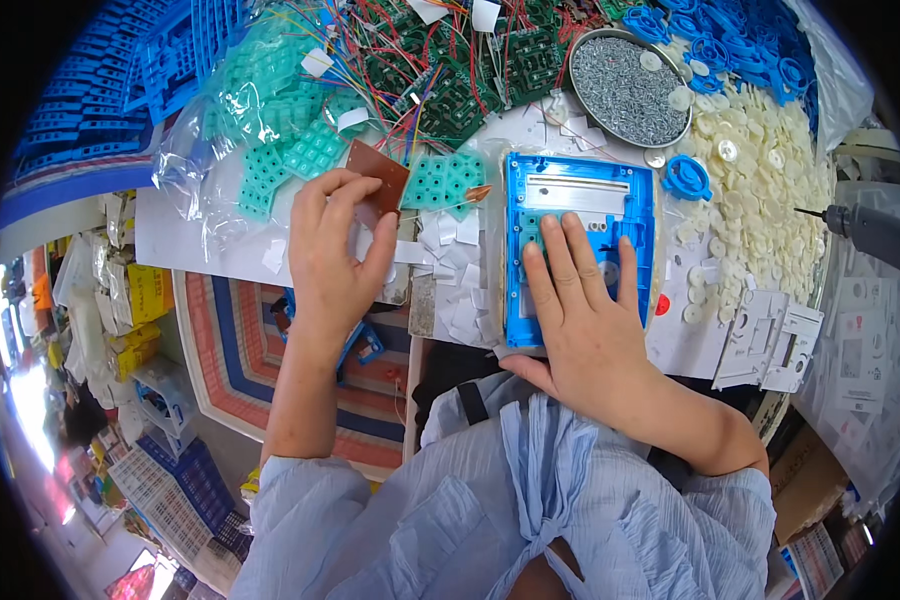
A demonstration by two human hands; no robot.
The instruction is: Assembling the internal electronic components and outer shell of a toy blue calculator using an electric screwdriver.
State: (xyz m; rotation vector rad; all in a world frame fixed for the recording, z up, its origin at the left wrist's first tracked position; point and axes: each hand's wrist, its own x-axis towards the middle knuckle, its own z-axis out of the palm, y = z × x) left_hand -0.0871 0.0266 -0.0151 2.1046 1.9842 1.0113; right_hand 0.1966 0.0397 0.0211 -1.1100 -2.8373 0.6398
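Holding brown board in left grip, yellow package with printing

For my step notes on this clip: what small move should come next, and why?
Probably bring the brown board toward the blue casing: the left hand holds it off to the casing's left, while the right hand lies spread over the casing, a green keypad piece showing inside.

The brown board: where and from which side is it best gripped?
Probably pinch the brown board by opposite edges, coming from the near side, where the left hand is; the board looks thin, flat and tilted, its top edge uncovered.
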